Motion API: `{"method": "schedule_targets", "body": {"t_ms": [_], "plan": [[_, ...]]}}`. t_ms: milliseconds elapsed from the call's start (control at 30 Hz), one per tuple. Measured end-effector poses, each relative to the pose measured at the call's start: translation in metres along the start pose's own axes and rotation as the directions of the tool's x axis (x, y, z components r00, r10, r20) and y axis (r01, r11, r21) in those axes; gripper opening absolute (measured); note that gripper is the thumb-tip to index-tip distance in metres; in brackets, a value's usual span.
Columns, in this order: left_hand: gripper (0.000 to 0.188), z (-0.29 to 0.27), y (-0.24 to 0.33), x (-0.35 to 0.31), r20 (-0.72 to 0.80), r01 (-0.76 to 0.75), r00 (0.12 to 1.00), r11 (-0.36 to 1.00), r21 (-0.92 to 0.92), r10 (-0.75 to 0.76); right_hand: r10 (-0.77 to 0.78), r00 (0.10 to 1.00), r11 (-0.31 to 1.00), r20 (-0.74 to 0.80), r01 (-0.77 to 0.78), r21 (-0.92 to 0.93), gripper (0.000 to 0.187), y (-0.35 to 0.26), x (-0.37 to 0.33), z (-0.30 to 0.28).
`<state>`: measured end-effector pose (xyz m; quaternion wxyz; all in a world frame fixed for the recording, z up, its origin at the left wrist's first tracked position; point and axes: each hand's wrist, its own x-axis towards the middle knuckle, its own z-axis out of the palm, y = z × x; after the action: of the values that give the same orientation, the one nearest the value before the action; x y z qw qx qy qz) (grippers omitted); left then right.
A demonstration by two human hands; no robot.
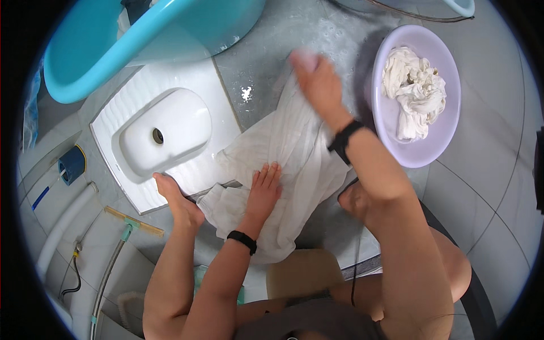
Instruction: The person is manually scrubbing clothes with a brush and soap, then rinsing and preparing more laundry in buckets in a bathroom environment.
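A wet white cloth garment [283, 153] lies spread over the grey floor between my feet, its far end reaching toward my right hand. My left hand [264, 187] rests flat on its middle, fingers stretched out. Farther up, my right hand [318, 85] is over the far end of the garment, smeared by motion. Its fingers are closed around a small pale pinkish object [306, 59], too blurred for me to tell its kind.
A lilac basin [381, 122] holding bunched white cloth [416, 93] stands at the right. At the left are a white squat toilet [224, 122] and a large turquoise tub [107, 59]. A squeegee [136, 221] leans at the lower left; a beige stool [303, 272] is below me.
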<state>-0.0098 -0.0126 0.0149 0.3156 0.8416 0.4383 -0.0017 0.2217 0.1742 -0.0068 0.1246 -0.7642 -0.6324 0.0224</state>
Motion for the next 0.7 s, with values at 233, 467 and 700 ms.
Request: {"method": "schedule_targets", "body": {"t_ms": [233,467,700], "plan": [[0.04,-0.021,0.0,0.022,-0.025,0.002,1.0,0.992,0.126,0.001,0.274,0.94,0.794,0.204,-0.341,0.504,0.059,0.025,-0.013,-0.015],[0.01,-0.045,-0.022,0.057,-0.004,0.03,1.0,0.989,-0.143,-0.031,-0.534,0.64,0.699,0.552,-0.033,0.714,0.048,0.018,-0.075,-0.064],[0.014,-0.066,-0.029,0.112,-0.122,0.267,0.923,0.836,-0.479,-0.365,-0.587,0.398,0.802,0.705,0.403,0.441,0.043,0.012,-0.087,-0.071]]}}
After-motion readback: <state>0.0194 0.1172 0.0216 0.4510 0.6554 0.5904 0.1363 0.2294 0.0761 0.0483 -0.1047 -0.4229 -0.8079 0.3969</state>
